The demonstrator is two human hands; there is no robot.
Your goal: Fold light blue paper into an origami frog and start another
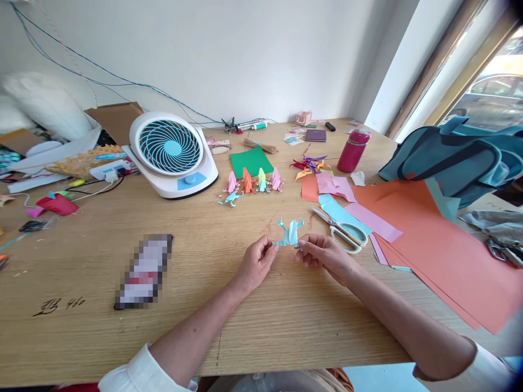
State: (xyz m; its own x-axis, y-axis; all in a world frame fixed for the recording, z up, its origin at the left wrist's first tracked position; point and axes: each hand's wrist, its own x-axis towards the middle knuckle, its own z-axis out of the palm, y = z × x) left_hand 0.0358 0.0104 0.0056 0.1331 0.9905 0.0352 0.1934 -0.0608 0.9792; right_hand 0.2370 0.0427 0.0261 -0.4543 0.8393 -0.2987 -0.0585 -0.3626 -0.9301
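I see my left hand (256, 265) and my right hand (322, 255) close together over the middle of the tabletop (204, 326), a bit nearer the near edge than the far one. Between them is a light blue paper frog (290, 232). Each hand has its fingers pinched shut on it: the left hand holds the frog's left back leg and the right hand holds its right back leg. The frog's front legs point away from me. Just beside the right hand lie the scissors (342, 230), resting on strips of blue and pink paper. Big orange sheets (429, 239) cover the right side of the tabletop, and a blue bag (453, 158) sits by the right edge. Farther back stands a row of little frogs (253, 181) — pink, orange, green and pink — in front of a green sheet (250, 161). A white fan (171, 152) stands toward the far left, and a red bottle (353, 151) toward the far right. A phone (144, 271) lies to the left of my left hand, well apart from it.
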